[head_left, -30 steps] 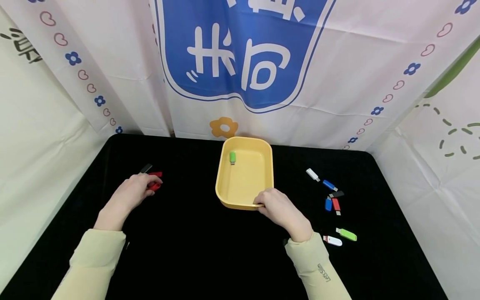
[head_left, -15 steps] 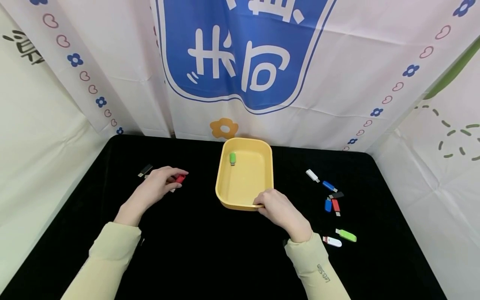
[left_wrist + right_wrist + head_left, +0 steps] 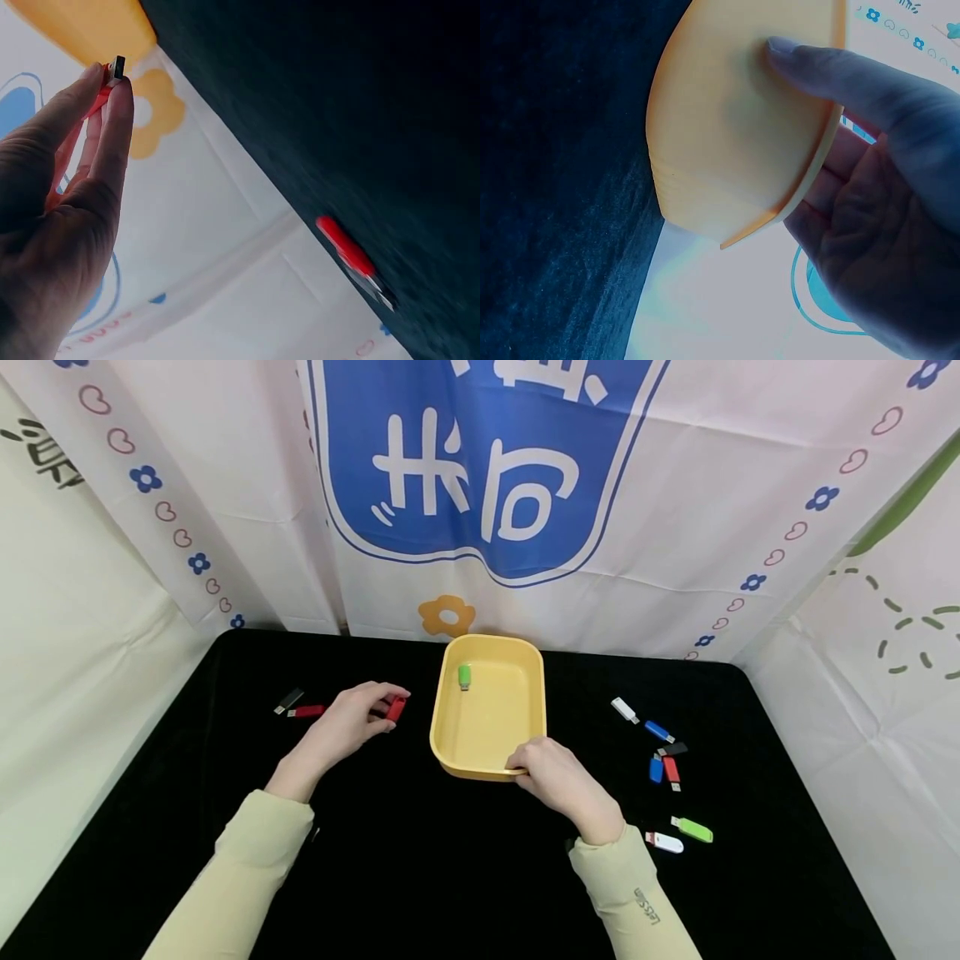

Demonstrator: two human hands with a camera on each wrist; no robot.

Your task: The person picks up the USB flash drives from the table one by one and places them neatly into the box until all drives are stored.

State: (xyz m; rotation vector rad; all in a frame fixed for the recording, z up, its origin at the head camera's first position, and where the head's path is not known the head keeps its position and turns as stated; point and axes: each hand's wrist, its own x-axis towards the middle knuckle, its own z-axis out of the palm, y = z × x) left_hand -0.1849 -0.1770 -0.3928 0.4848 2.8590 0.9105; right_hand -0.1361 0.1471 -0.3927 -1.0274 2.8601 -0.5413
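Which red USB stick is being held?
The red stick in the left hand, left of the yellow tray; the leftmost red stick and rightmost red stick lie on the black surface.

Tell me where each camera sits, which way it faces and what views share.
Head: on the head, facing forward and down at the black table; left hand, right hand and both sleeves show.
Left wrist: on that wrist, facing the left hand pinching a red USB stick; only that hand shows.
Right wrist: on that wrist, facing the right hand gripping the yellow tray; only that hand shows.
All three views share the tray.
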